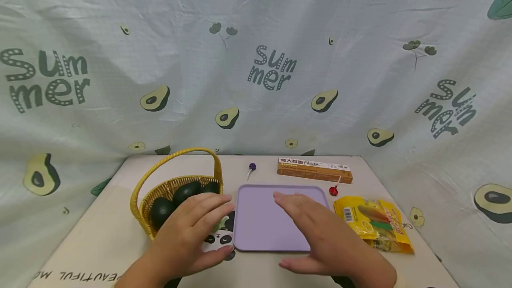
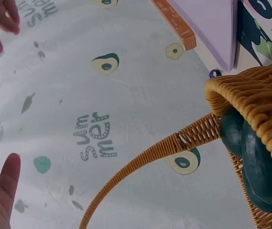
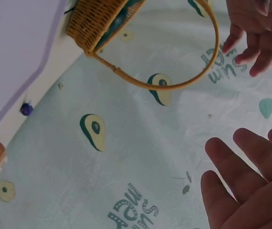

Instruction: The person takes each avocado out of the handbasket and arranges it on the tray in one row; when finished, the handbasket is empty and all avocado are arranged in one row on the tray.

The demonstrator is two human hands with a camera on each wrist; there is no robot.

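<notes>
My left hand [image 1: 192, 232] hovers with fingers extended and holds nothing, in front of a yellow wicker basket [image 1: 146, 217] of dark green avocados [image 1: 187, 191]. Facing it, my right hand [image 1: 320, 234] is held up over the near right part of a lilac tray [image 1: 272, 217], its fingers extended and nothing in its grasp. The left wrist view shows the basket [image 2: 250, 90] and its tall handle close by. From the right wrist, the right hand's spread fingers [image 3: 236, 176] appear at the lower right, with the left hand [image 3: 257, 33] beyond.
Behind the tray lies a purple lollipop [image 1: 252, 166] and a pasta box [image 1: 314, 171]. A red lollipop [image 1: 334, 190] and a yellow snack bag [image 1: 376, 223] are at the right. A panda picture [image 1: 218, 238] shows partly behind the left hand. Printed cloth [image 1: 256, 137] surrounds the table.
</notes>
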